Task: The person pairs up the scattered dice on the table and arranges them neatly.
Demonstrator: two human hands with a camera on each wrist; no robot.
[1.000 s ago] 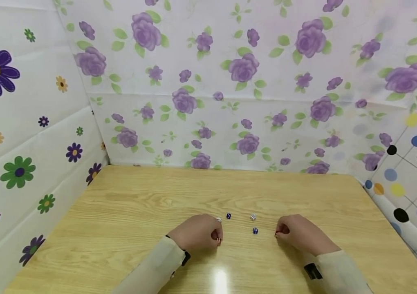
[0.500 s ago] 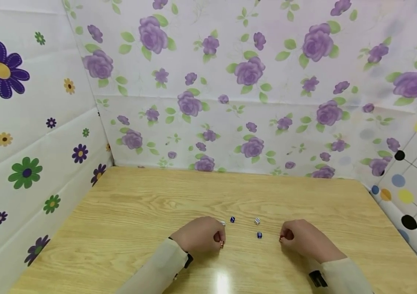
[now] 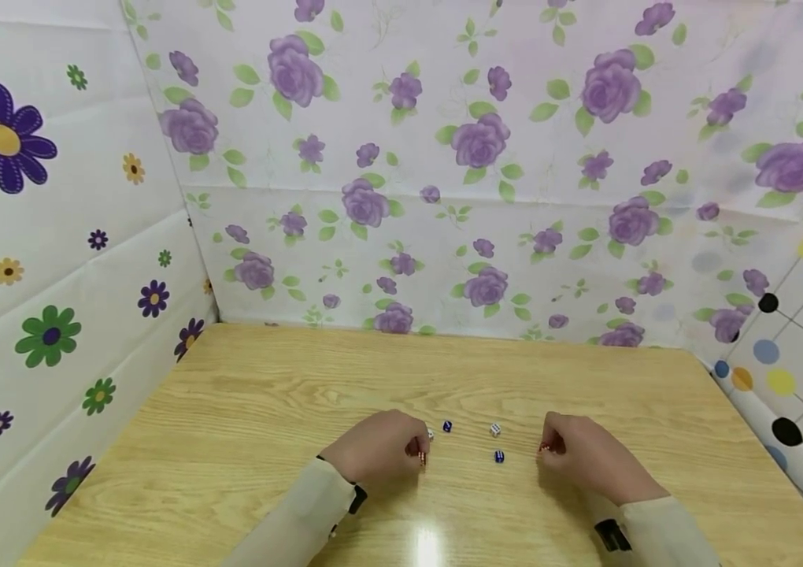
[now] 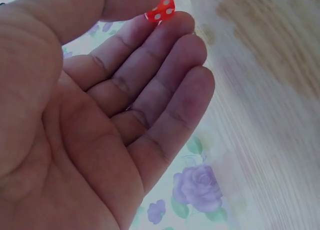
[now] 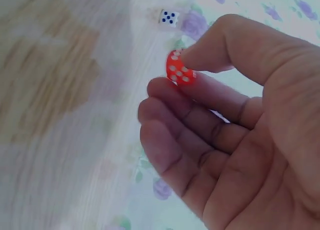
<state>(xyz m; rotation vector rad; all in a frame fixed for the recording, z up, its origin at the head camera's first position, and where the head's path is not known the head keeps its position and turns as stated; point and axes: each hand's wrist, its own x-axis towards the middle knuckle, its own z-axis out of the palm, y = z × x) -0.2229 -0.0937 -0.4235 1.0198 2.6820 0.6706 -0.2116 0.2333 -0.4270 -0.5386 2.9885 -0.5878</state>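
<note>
My left hand [image 3: 382,446] pinches a red die [image 4: 161,9] with white pips between thumb and fingertips, close over the table. Across from it, my right hand [image 3: 581,453] pinches another red die [image 5: 179,69] the same way, its other fingers loosely bent. Between the hands lie a blue die [image 3: 447,426], a white die [image 3: 496,430] and a second blue die [image 3: 499,456]. One more white die [image 3: 431,434] sits just behind the left fingers, partly hidden by them.
The dice lie on a wooden-topped table [image 3: 288,378]. Behind it hangs a sheet with purple roses [image 3: 366,201]; a flower-printed sheet [image 3: 40,252] stands at the left and a dotted sheet [image 3: 798,339] at the right.
The head view has shifted slightly. Both hands have risen a little in the head view over the last half second, still pinching the red dice. The dice on the table have stayed put.
</note>
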